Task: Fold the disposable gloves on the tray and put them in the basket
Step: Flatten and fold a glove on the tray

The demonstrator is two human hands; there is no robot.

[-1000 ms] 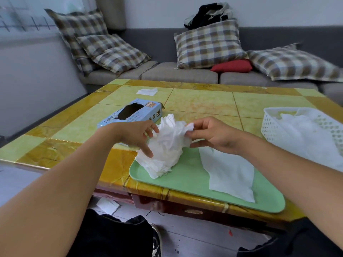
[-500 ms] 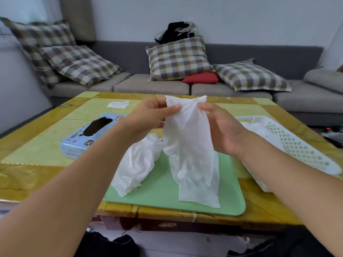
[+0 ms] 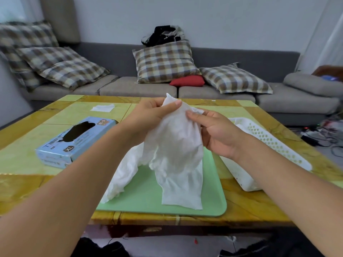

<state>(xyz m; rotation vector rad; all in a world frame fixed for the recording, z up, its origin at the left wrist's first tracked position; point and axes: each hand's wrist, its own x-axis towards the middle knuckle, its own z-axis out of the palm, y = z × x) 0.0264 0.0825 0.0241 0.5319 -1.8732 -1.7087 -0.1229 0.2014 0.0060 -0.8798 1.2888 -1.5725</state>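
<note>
Both hands were raised above the pale green rectangular plastic tray (image 3: 144, 204), together holding one thin white translucent disposable glove (image 3: 176, 141) by its upper edge. The left hand (image 3: 148, 115) pinched the top corner between thumb and curled fingers; the right hand (image 3: 215, 132) pinched the neighbouring edge with its thumb on the front, the two grips close together but not touching. The glove hung down crumpled, and whether its lower end touched the tray could not be told, since it overlapped a second white glove lying flat (image 3: 182, 188) on the tray. A third, bunched white glove (image 3: 120, 175) lay at the tray's left side, spilling towards its front edge. The white perforated plastic basket (image 3: 269, 141) stood just right of the tray on the yellow and green tiled table (image 3: 27, 141), with white material already inside. A light blue cardboard glove box (image 3: 74, 141) lay to the left.

Risks, as judged: the limp film could cling to itself or to the flat glove below, dragging that one off the tray; a fold made in mid-air would likely spring open; a light pinch on a slippery edge could let the glove drop.
</note>
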